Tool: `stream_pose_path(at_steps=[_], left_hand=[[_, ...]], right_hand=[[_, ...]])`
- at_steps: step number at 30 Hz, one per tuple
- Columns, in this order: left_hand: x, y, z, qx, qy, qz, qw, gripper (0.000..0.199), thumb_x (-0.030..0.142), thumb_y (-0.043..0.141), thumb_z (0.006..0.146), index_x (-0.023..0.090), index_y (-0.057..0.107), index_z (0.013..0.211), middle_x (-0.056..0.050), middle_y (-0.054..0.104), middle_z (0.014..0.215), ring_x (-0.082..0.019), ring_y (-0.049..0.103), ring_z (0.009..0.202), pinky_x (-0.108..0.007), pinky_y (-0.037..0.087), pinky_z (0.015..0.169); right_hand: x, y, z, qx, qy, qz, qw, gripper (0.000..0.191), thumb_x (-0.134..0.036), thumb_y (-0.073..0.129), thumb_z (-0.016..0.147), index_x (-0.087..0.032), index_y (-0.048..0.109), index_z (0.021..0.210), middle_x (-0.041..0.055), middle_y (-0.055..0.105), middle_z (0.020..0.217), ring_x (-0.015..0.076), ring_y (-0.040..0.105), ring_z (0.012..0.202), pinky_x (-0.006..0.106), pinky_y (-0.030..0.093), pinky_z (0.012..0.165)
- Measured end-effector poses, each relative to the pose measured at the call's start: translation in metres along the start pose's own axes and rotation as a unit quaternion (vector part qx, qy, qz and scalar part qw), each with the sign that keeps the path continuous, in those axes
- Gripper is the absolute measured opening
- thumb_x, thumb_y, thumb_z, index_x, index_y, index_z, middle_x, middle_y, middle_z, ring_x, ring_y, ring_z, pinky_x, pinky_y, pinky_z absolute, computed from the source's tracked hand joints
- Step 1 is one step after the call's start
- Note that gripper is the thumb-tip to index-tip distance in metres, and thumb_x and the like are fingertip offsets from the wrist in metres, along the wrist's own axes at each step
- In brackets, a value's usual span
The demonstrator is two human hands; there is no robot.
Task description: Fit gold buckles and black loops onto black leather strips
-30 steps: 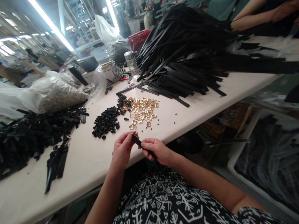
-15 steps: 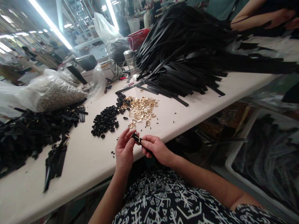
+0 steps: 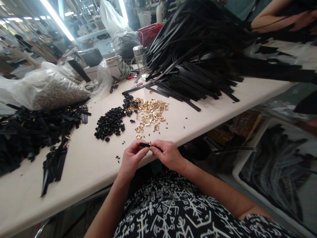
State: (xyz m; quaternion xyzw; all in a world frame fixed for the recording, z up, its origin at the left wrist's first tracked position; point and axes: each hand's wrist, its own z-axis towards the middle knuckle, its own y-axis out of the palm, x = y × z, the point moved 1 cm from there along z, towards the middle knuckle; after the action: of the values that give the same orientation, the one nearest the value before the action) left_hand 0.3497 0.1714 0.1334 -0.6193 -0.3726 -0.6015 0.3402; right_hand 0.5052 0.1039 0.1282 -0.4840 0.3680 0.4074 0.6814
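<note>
Two bare hands meet on the near side of the gold-coloured buckle pile (image 3: 150, 110), forearms angled inward. The left hand (image 3: 132, 157), fingers curled, pinches the black strap (image 3: 144, 144); the right hand (image 3: 169, 155) grips it beside a small gold-coloured fitting (image 3: 150, 144). Both grips are narrow.

Materials, relative to the buckle pile: far left, short black strips (image 3: 32, 132) before a translucent bag (image 3: 54, 87); adjoining left, rounded black loops (image 3: 109, 122); behind, a clear bottle (image 3: 140, 62); behind right, long flat straps (image 3: 198, 49).

The tabletop (image 3: 94, 165) is pale and smooth. Across the room from me, far right of the pile: another person's forearm (image 3: 274, 23), above a pale-rimmed bin (image 3: 237, 172).
</note>
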Motion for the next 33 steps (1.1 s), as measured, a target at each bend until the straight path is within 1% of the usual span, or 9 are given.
stream_pose_path(at_steps=[3,6,11,15,18,23,26,30,33], left_hand=[[-0.002,-0.001,0.0,-0.014,-0.009,-0.021,1.0,0.009,0.026,0.076,0.079,0.019,0.074,0.084,-0.001,0.065,0.085,-0.01,0.052,0.07,-0.02,0.043,0.064],[-0.005,-0.004,0.002,0.017,-0.014,-0.063,0.998,0.01,0.027,0.078,0.076,0.019,0.075,0.081,-0.001,0.064,0.082,-0.009,0.051,0.07,-0.02,0.042,0.064],[-0.009,-0.008,0.003,0.09,-0.06,-0.145,0.984,0.026,0.031,0.088,0.062,0.018,0.077,0.082,-0.001,0.066,0.076,-0.009,0.053,0.064,-0.019,0.043,0.06],[-0.013,-0.001,0.001,0.115,-0.123,-0.197,0.966,0.035,0.031,0.093,0.051,0.017,0.077,0.078,-0.001,0.067,0.072,-0.008,0.054,0.06,-0.018,0.046,0.057],[-0.013,0.005,0.001,0.124,-0.144,-0.226,0.955,0.037,0.03,0.095,0.047,0.016,0.076,0.075,-0.001,0.068,0.071,-0.007,0.056,0.06,-0.017,0.047,0.057],[-0.01,0.009,0.002,0.126,-0.151,-0.264,0.944,0.038,0.027,0.095,0.046,0.016,0.075,0.076,-0.001,0.07,0.077,-0.008,0.06,0.065,-0.015,0.049,0.059],[-0.01,0.008,0.001,0.118,-0.156,-0.274,0.942,0.037,0.025,0.094,0.047,0.016,0.073,0.076,0.001,0.067,0.074,-0.005,0.055,0.059,-0.014,0.045,0.053],[-0.012,0.007,-0.001,0.091,-0.145,-0.224,0.959,0.032,0.025,0.091,0.055,0.015,0.069,0.076,0.004,0.062,0.066,-0.003,0.046,0.05,-0.014,0.037,0.047],[-0.014,0.009,-0.002,0.08,-0.126,-0.186,0.971,0.028,0.027,0.087,0.061,0.015,0.068,0.077,0.003,0.062,0.065,-0.004,0.045,0.05,-0.016,0.037,0.048]], right_hand=[[-0.001,-0.001,0.0,0.002,-0.025,-0.022,0.999,0.017,-0.026,0.055,0.095,-0.019,0.064,0.082,0.0006,0.066,0.076,0.0131,0.058,0.07,0.024,0.041,0.066],[-0.002,-0.006,0.0,-0.034,-0.014,-0.02,0.999,0.012,-0.023,0.056,0.093,-0.019,0.067,0.091,0.0012,0.069,0.083,0.014,0.061,0.076,0.024,0.042,0.07],[0.0,-0.011,-0.001,-0.072,0.024,-0.052,0.996,0.015,-0.021,0.055,0.092,-0.017,0.064,0.08,-0.0008,0.062,0.069,0.0129,0.055,0.065,0.024,0.038,0.062],[0.001,-0.005,-0.001,-0.063,0.008,-0.043,0.997,0.016,-0.021,0.053,0.093,-0.017,0.06,0.078,-0.0002,0.06,0.071,0.0133,0.054,0.068,0.024,0.038,0.064],[0.0,-0.001,-0.001,-0.061,0.006,-0.042,0.997,0.017,-0.021,0.053,0.093,-0.017,0.059,0.077,-0.0004,0.059,0.071,0.0133,0.053,0.068,0.024,0.037,0.064],[0.0,0.0,-0.001,-0.059,-0.009,-0.056,0.997,0.021,-0.021,0.052,0.093,-0.018,0.054,0.072,-0.0013,0.055,0.068,0.013,0.051,0.065,0.024,0.036,0.063],[0.001,0.0,-0.003,-0.059,-0.012,-0.053,0.997,0.019,-0.02,0.052,0.092,-0.018,0.056,0.073,-0.0006,0.057,0.069,0.0137,0.052,0.066,0.025,0.038,0.064],[0.0,0.002,-0.003,-0.048,-0.007,-0.005,0.999,0.01,-0.019,0.053,0.091,-0.018,0.063,0.09,0.0016,0.066,0.083,0.0152,0.059,0.077,0.026,0.043,0.072],[-0.002,0.003,-0.001,-0.033,0.015,0.024,0.999,0.009,-0.022,0.057,0.091,-0.019,0.065,0.088,0.0011,0.067,0.082,0.0149,0.061,0.076,0.025,0.044,0.072]])
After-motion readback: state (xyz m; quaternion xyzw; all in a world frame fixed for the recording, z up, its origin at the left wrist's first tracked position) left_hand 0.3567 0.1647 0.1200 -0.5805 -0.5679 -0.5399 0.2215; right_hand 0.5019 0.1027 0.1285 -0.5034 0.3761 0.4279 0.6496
